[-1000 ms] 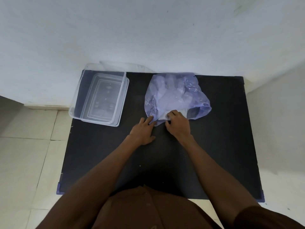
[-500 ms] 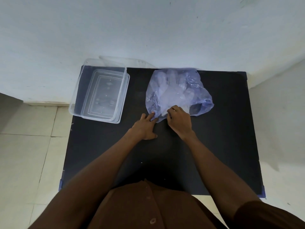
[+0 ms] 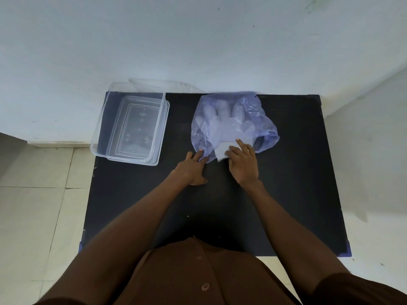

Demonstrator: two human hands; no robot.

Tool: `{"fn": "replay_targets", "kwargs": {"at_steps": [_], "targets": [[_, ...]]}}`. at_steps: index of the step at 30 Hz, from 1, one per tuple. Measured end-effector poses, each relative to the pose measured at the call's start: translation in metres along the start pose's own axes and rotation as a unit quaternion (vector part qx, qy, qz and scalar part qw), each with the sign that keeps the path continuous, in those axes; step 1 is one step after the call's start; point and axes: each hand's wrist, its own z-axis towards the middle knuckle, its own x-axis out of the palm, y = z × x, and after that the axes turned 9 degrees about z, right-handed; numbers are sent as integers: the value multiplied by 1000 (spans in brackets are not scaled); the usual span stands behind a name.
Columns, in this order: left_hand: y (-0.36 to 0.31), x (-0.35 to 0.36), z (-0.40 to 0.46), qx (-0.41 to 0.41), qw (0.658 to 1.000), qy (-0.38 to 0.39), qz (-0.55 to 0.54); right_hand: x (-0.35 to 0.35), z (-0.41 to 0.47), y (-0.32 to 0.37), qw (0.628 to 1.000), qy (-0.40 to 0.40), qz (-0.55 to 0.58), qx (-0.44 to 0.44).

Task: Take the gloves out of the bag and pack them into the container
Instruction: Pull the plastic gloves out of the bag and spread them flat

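Note:
A translucent purple plastic bag [image 3: 251,106] lies at the back middle of the black table [image 3: 297,172]. White gloves [image 3: 222,122] show through it, fingers pointing away from me; their cuffs stick out of the bag's near opening. My left hand [image 3: 192,169] pinches the bag's near left edge against the table. My right hand [image 3: 242,161] rests on the glove cuffs at the opening, fingers closed on them. A clear rectangular container [image 3: 130,126] stands empty at the back left corner, apart from both hands.
A clear lid [image 3: 163,83] leans against the white wall behind the container. The container overhangs the table's left edge slightly. Tiled floor lies to the left and right of the table.
My right hand has slid a little further onto the glove cuffs, and more white cuff shows outside the bag. My left hand keeps its hold on the bag's edge.

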Motion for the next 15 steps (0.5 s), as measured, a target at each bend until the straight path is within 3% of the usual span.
{"fn": "replay_targets", "kwargs": {"at_steps": [5, 15], "targets": [[-5, -3, -4, -6, 1000, 8, 5, 5, -20, 4, 997, -29, 68, -31], [-6, -1, -7, -5, 1000, 8, 25, 8, -38, 17, 996, -37, 75, 31]]}}
